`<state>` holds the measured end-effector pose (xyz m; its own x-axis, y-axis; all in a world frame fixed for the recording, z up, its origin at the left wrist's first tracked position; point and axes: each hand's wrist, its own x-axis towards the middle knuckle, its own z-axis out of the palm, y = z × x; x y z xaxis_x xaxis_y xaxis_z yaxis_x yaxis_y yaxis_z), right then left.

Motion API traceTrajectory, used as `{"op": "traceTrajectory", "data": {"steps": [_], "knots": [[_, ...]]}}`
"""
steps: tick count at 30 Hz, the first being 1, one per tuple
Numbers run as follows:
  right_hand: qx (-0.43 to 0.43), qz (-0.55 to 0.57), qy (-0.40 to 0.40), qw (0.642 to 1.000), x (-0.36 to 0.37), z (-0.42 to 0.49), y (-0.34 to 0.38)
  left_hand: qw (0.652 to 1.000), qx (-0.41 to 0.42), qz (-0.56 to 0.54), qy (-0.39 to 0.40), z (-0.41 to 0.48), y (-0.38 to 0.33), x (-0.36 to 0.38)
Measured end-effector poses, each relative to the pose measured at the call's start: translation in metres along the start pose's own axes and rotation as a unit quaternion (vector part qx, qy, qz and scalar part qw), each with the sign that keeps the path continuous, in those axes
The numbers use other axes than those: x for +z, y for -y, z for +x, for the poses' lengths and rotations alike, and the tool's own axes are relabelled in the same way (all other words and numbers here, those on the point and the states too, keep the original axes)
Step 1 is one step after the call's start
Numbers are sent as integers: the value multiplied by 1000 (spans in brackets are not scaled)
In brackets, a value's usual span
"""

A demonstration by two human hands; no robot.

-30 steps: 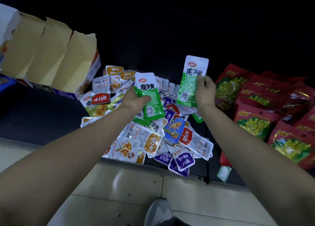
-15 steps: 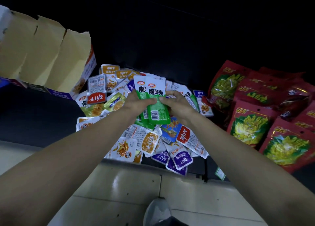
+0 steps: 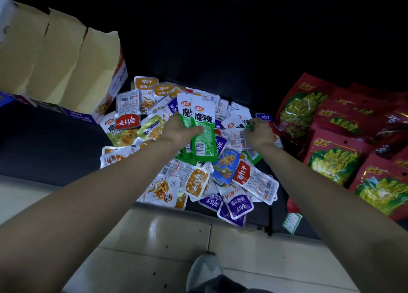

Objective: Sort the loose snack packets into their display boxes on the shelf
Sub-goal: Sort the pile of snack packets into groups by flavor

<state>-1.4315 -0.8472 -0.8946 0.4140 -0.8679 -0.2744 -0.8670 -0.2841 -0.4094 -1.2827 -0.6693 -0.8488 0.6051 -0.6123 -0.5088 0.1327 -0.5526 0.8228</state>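
A heap of loose snack packets (image 3: 238,177) in white, purple, orange and green lies on the dark shelf. My left hand (image 3: 176,131) grips a small stack of green and white packets (image 3: 204,138) upright above the middle of the heap. My right hand (image 3: 260,133) is down on the heap's right side, its fingertips pinching the green edge of another green and white packet (image 3: 239,120) that lies among the others. An open cardboard display box (image 3: 66,56) with torn flaps stands at the left, its inside hidden from view.
Large red bags with green pictures (image 3: 335,160) are stacked on the shelf at the right. A green price tag (image 3: 291,223) hangs at the shelf's front edge. Pale floor tiles (image 3: 154,237) and my grey shoe (image 3: 205,268) lie below.
My right hand brought a green packet down from the air onto the stack in my left hand, let it go, then moved right onto the heap and took hold of another packet.
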Motion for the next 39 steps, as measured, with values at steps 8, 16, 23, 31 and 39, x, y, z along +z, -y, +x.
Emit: {"op": "traceTrajectory", "data": {"steps": [8, 16, 23, 31, 39], "knots": [[139, 76, 87, 984, -5, 7, -5, 1000, -4, 2, 11, 5, 4, -2], [173, 246, 83, 950, -20, -2, -8, 1000, -10, 0, 15, 6, 4, -2], [128, 265, -88, 952, -48, 0, -24, 1000, -10, -8, 18, 4, 1, -2], [78, 403, -109, 905, -75, -19, 8, 999, -6, -45, 28, -2, -9, -2], [49, 446, 224, 865, -31, -53, 98, 990, -16, -128, 56, -20, -16, -38]]}}
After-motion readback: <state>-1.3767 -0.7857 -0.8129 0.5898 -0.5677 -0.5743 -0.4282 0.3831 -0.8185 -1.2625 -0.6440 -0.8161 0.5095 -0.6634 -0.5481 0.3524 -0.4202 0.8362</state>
